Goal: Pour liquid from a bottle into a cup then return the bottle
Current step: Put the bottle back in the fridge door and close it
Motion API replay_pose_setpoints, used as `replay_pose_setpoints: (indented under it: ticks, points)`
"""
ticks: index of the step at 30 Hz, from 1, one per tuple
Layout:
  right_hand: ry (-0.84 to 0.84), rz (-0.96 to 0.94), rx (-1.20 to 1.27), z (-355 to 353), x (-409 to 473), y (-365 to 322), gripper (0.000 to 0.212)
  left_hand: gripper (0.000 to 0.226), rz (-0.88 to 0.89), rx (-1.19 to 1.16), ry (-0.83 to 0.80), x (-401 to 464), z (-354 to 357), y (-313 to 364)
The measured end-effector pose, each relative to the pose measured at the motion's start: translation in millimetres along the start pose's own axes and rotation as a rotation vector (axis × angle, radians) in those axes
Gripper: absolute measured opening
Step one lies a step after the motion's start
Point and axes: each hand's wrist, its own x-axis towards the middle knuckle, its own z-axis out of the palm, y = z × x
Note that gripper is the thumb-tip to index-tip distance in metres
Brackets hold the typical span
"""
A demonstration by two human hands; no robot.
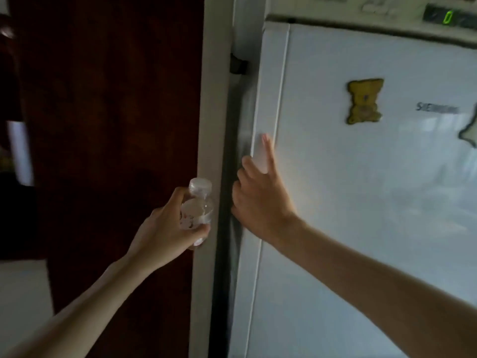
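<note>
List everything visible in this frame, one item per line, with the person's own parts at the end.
bottle: 1, clear plastic, white cap on, upright in the left hand
fridge door: 1, white, right half of view
bear magnet: 1, yellow, upper door
second magnet: 1, pale, cut off at right edge
display: 1, green digit, above the door
wooden door: 1, dark brown, left
left hand: 1, gripping bottle
right hand: 1, fingers on fridge door's left edge
</note>
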Motion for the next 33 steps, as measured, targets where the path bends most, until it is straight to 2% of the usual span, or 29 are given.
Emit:
replay_pose_setpoints:
  ticks: [3,8,11,19,25,31,33]
  points:
    - [-0.146,0.043,-0.042,-3,-9,-19,0.034,0.062,0.073,-0.047,-0.061,6,3,-4]
    - [-0.262,0.125,-0.026,-20,-4,-35,0.017,0.067,0.153,-0.125,-0.132,1,5,2]
    - [-0.337,0.120,-0.093,-25,-6,-37,0.019,0.067,0.171,-0.187,-0.179,-10,3,-2]
    - [-0.330,0.188,-0.146,-27,0,-48,0.031,0.066,0.247,-0.302,-0.171,-20,-18,-26]
    - [-0.330,0.170,-0.195,-55,-31,-49,0.024,0.061,0.261,-0.351,-0.134,-6,-10,-27]
    - [-0.285,0.227,-0.140,-90,-62,-49,0.015,0.073,0.362,-0.404,-0.220,-10,9,8]
    - [-0.246,0.250,-0.074,-100,-70,-56,0.013,0.069,0.374,-0.412,-0.243,-12,14,21]
